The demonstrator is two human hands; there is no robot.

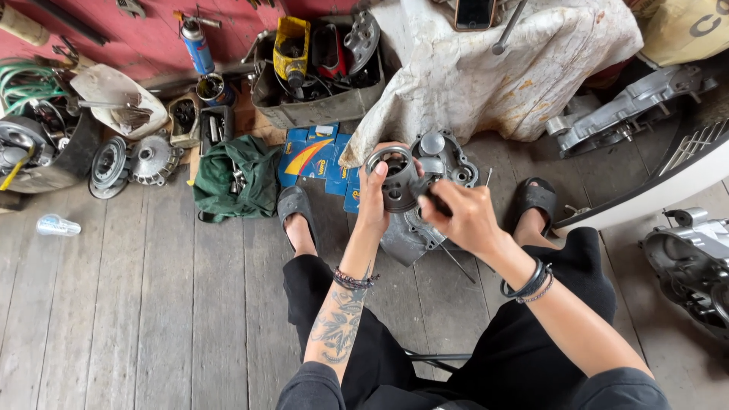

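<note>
At the centre of the frame, the left hand (373,199) clasps a round dark-grey metal ring-shaped part (395,181), lifted above the knees so its bore faces up. The right hand (462,216) closes its fingers around a thin dark tool (434,202) touching the ring's edge. Just below lies a grey cast-metal engine casing (429,190) on the wooden plank floor (152,288), between two black sandals (295,205). A green cloth (235,178) and blue packets (315,156) lie to the left.
</note>
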